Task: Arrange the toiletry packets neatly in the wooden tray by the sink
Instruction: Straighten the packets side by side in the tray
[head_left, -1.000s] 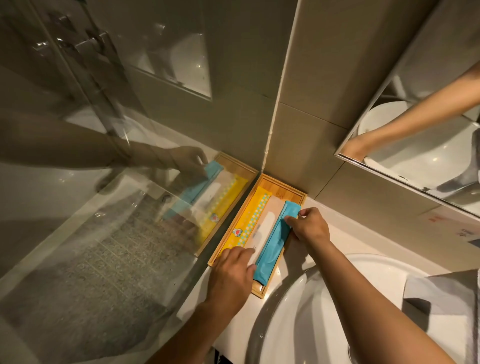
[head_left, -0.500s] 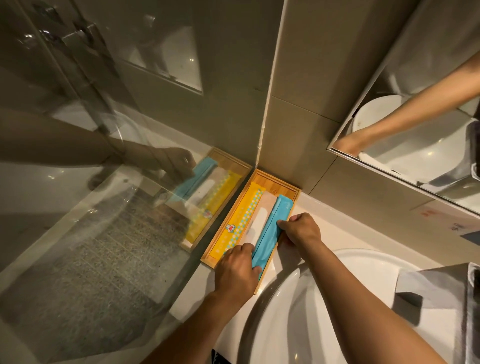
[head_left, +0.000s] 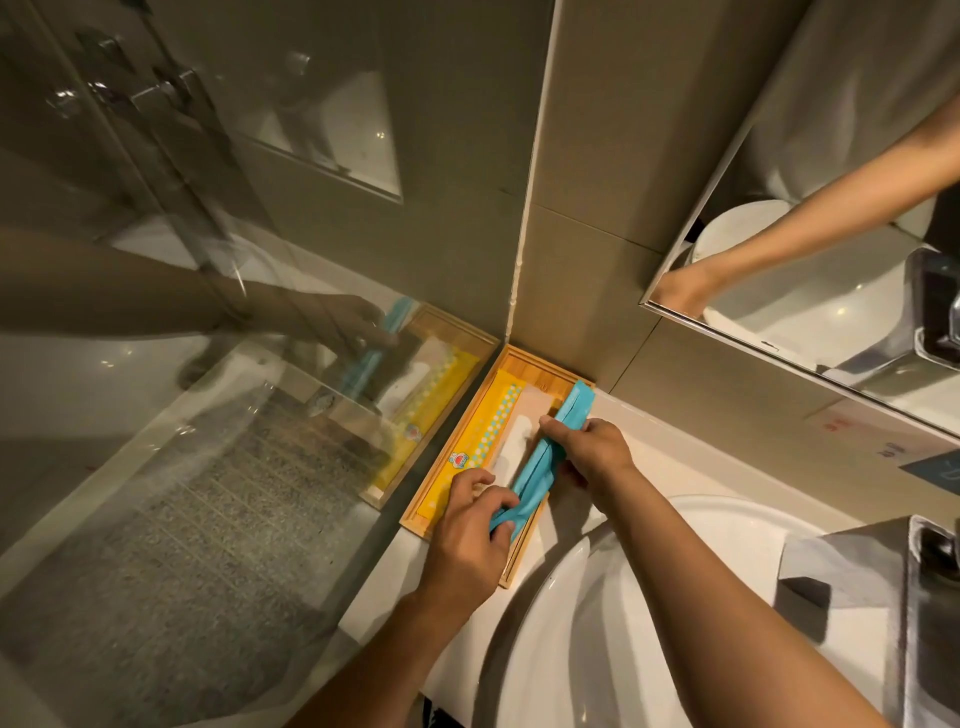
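Two packets are already lying flat in the wooden tray (head_left: 527, 360): the yellow packet (head_left: 470, 435) along its left side, the pale packet (head_left: 521, 435) beside it. The blue packet (head_left: 545, 457) is turning on edge over the tray's right side, the left hand (head_left: 470, 540) pinching its near end, the right hand (head_left: 589, 451) gripping its middle. It looks like the last one left to lay flat. The sink basin (head_left: 649, 597) is crowding the tray's right rim, the tiled wall (head_left: 587, 249) boxing in the far end.

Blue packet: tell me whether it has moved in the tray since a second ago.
Yes. The blue packet, which lay flat, is now tipped on edge against the wooden tray's sink-side wall, pinched by the left hand and right hand.
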